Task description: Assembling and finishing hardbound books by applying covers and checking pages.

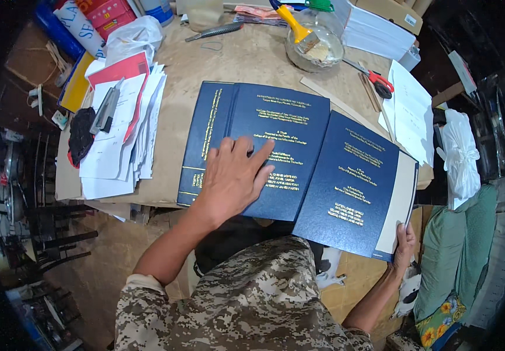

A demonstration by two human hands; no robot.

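Two dark blue hardcovers with gold lettering lie side by side at the table's front edge. My left hand (235,175) rests with its fingers spread over the left hardcover (287,120), which has a spine strip along its left side. The right hardcover (349,187) is tilted and overhangs the table edge. My right hand (404,243) grips it at its lower right corner, the thumb on top and the other fingers mostly hidden underneath. A cream strip (397,202) shows along that hardcover's right side.
A stapler (107,108) and a black cloth (81,136) sit on stacked papers (121,158) at the left. A utility knife (214,31), a bowl (315,50) with a yellow-handled brush (292,24) and red-handled scissors (375,81) lie farther back. A white plastic bag (462,155) hangs at right.
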